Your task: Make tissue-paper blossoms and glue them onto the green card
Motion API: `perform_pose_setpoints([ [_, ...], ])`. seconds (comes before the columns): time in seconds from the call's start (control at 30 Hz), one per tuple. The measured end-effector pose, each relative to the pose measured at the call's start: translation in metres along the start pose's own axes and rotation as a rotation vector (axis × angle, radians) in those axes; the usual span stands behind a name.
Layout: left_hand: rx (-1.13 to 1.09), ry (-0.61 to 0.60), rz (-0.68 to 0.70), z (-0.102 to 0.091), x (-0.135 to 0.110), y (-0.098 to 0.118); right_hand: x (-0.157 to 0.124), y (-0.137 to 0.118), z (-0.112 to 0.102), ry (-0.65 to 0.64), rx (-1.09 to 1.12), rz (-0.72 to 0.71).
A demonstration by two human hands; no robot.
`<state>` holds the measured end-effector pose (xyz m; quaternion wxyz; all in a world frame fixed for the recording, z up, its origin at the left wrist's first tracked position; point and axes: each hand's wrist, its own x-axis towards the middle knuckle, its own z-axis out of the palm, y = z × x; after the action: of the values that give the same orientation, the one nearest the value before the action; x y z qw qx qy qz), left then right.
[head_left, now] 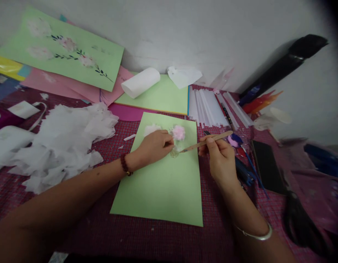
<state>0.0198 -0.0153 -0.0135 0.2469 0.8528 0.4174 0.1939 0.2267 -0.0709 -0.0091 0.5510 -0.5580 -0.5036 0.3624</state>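
Flanking green sheet (160, 193): tissue heap (70, 124) left, white roll (141, 82) behind.

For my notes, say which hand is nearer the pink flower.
Left: the left hand is just lower left of the pink flower; the right hand, holding a stick, is farther, to its right.

Sheet (158, 193) mid-way across the worktop (103, 233)
Tissue heap (70, 124) toward the left edge; roll (141, 83) on a card stack (169, 96) at the back edge, paper strips (210, 109) right of the stack; two flowers (178, 132) near the sheet's far edge.
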Motion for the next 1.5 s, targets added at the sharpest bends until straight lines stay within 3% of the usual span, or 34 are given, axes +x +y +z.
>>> perform_pose_setpoints([
  [0.27,-0.002,-0.011,0.055,-0.001,-0.001,-0.002,0.006,0.004,0.008,-0.001,0.011,0.049],
  [0.43,-0.007,-0.010,0.040,0.000,0.000,-0.002,0.014,0.003,0.006,0.125,0.112,0.024],
  [0.67,-0.064,0.002,0.021,0.000,0.000,-0.002,0.022,0.007,0.011,-0.039,0.051,0.091],
  [1.5,-0.066,0.022,-0.005,0.003,0.001,-0.001,0.024,0.010,0.013,-0.081,0.026,0.110],
])
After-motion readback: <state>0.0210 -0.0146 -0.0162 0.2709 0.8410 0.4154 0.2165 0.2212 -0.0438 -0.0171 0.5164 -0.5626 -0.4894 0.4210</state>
